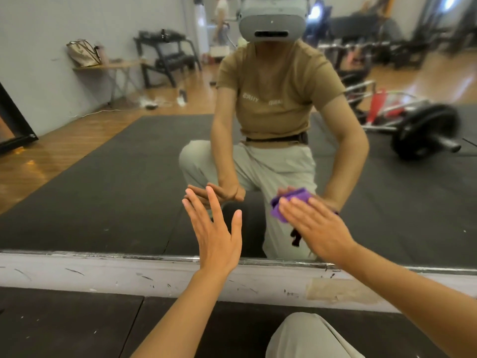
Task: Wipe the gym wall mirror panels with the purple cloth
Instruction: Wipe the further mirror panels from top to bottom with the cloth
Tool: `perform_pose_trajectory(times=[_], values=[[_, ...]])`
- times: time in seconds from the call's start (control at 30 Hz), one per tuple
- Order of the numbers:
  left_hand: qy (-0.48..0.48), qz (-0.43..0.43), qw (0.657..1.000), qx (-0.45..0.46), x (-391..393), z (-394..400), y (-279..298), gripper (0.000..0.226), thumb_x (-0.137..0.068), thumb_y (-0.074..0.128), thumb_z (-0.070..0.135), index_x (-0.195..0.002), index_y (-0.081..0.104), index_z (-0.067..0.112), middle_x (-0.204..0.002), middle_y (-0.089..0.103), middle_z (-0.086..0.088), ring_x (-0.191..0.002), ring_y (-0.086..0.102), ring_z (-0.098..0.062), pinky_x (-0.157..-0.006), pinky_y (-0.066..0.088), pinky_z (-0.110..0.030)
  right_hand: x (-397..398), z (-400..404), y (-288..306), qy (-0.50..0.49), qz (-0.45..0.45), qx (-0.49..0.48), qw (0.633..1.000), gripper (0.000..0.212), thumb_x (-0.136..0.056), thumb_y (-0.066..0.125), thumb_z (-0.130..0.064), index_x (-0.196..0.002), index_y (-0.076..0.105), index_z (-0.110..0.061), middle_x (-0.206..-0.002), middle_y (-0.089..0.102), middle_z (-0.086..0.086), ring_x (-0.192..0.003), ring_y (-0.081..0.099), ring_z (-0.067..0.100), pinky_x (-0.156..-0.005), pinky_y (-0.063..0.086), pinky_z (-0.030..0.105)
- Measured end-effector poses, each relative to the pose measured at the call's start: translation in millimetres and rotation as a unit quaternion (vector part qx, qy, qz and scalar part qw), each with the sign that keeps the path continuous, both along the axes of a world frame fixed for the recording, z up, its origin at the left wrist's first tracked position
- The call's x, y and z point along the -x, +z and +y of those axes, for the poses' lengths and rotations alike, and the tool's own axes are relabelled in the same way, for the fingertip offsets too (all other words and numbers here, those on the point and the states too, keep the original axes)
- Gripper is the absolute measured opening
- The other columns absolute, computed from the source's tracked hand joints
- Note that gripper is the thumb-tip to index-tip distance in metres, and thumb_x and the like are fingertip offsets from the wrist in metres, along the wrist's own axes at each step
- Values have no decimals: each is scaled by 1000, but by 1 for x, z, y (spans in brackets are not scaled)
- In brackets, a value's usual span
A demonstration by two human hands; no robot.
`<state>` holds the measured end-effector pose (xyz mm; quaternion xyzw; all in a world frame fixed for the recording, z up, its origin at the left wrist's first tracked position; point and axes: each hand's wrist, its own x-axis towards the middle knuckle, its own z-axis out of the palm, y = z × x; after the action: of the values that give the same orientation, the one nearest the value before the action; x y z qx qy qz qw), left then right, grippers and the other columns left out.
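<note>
We see the right hand (316, 228) with fingers straight, pressing the purple cloth (289, 202) flat against the low part of the mirror (103, 177), just above its bottom edge. The left hand (215, 228) is released, fingers spread, fingertips near the mirror left of the cloth. Reversed white lettering on the reflected shirt (273, 81) is too blurred to read.

1. The mirror panel (108, 177) is standing above the wall's base strip (103, 270), which is running left to right behind the floor mat (64, 324).
2. The left hand (216, 236) is reaching up before the mirror's lower part, left of the right hand (317, 228).
3. The right hand is lying flat on the cloth (281, 211), pressing it against the mirror.
4. A knee (304, 337) is sitting below, between the forearms.
</note>
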<state>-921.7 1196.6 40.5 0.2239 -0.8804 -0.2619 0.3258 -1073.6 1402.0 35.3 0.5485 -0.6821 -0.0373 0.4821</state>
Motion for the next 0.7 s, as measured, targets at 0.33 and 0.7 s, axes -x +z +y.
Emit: perform_pose_trajectory(times=[0.33, 0.7], values=[[16, 17, 998, -64, 4, 14, 10, 82, -91, 24, 67, -146, -33, 45, -144, -56, 18, -139, -45, -8, -117, -11, -36, 3, -11, 40, -7, -69, 247, 967, 67, -101, 47, -10, -160, 16, -3, -166, 16, 14, -157, 4, 25, -127, 7, 45], [33, 5, 989, -143, 19, 39, 34, 116, -74, 40, 81, -149, -32, 30, -155, -45, -5, -146, -37, -27, -120, -11, -44, -5, 55, -133, -114, -116, -40, 986, 87, -83, 32, -7, -163, 0, -17, -170, -5, -1, -157, -2, 17, -127, -2, 38]])
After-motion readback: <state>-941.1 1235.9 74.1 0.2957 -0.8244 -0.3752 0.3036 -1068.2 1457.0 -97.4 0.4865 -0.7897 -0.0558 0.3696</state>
